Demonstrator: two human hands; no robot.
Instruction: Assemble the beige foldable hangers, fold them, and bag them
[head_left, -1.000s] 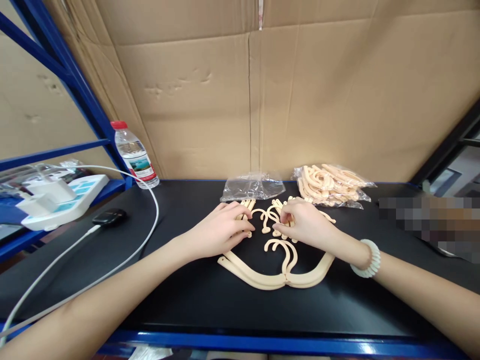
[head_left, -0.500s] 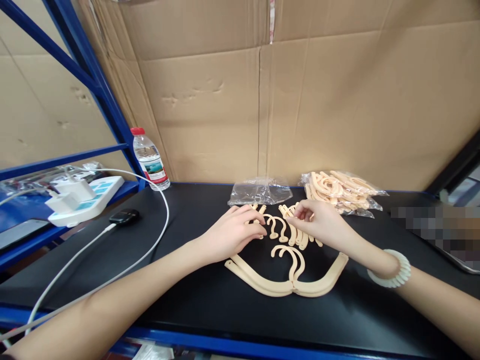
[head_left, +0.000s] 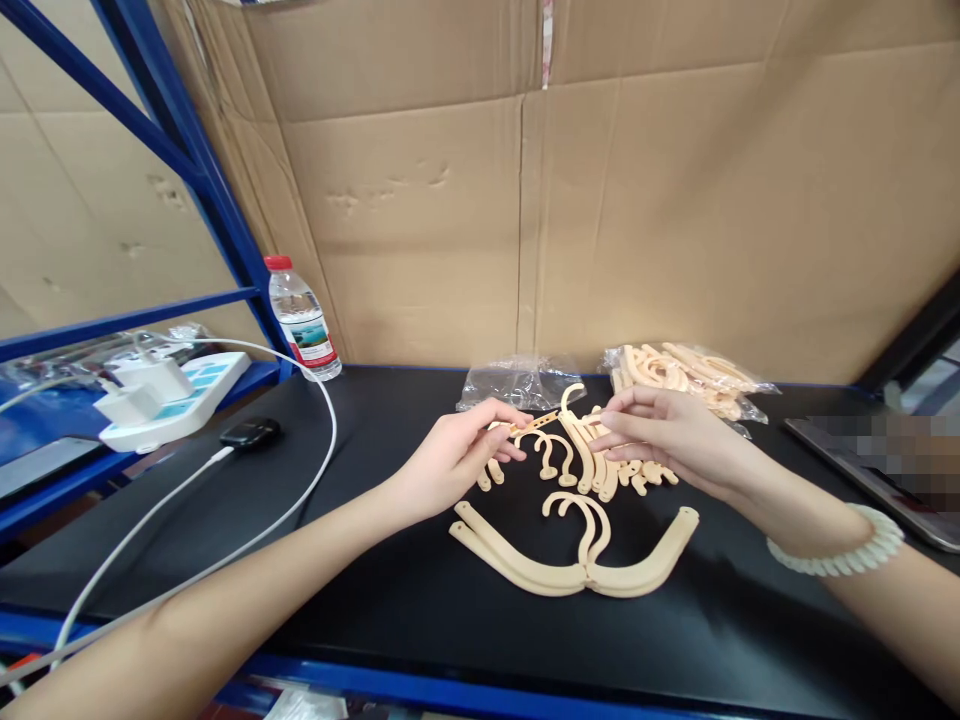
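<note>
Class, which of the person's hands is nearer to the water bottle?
Left. The left hand is right of the water bottle, nearer the camera, pinching a hook piece. The right hand pinches the same piece from farther right, by the full bag.

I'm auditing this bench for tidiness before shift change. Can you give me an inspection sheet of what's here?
Surface: black table, blue front edge.
Job's things: beige hook held above the table between both hands; loose hooks beneath; assembled hanger nearer; bag of parts behind.
Clutter: empty bag, bottle, black device.
Hands: left hand and right hand each pinch the hook.
Cables: white cable from power strip crosses the table's left.
Surroundings: cardboard wall, blue rack.
</note>
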